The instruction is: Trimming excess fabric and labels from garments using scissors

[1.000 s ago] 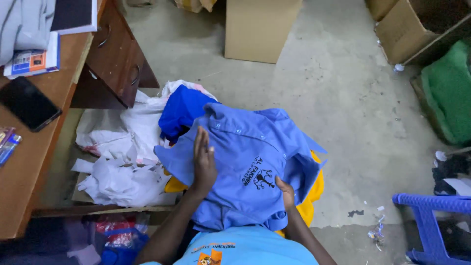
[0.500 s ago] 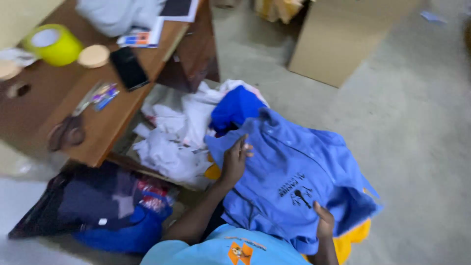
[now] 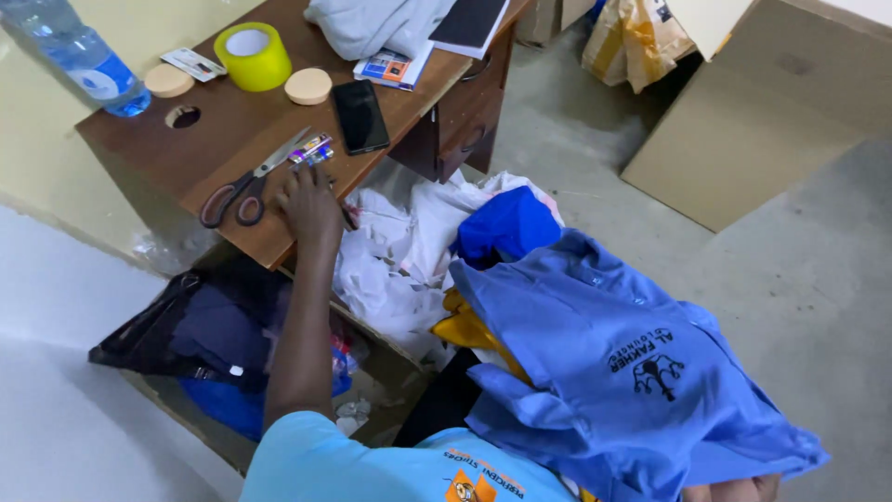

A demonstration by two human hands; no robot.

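My left hand (image 3: 309, 204) reaches onto the front edge of the brown wooden desk (image 3: 232, 130), right beside the scissors (image 3: 246, 189) and some small coloured items (image 3: 311, 151); whether it holds anything is hidden. A light blue shirt (image 3: 632, 372) with a dark printed emblem lies spread over a pile of yellow and darker blue clothes (image 3: 506, 228). My right hand (image 3: 743, 488) is only partly seen at the bottom edge, pressed under the blue shirt's corner and seemingly gripping it.
On the desk sit a black phone (image 3: 360, 115), yellow tape roll (image 3: 253, 55), two round discs, a water bottle (image 3: 79, 58) and a book. White cloths (image 3: 390, 260) fill a box beside the desk. Cardboard boxes (image 3: 753, 121) stand beyond; a dark bag (image 3: 195, 325) lies under the desk.
My left hand left the blue shirt and moved up left to the desk edge by the scissors. The view swung left. My right hand stayed at the shirt's lower corner.
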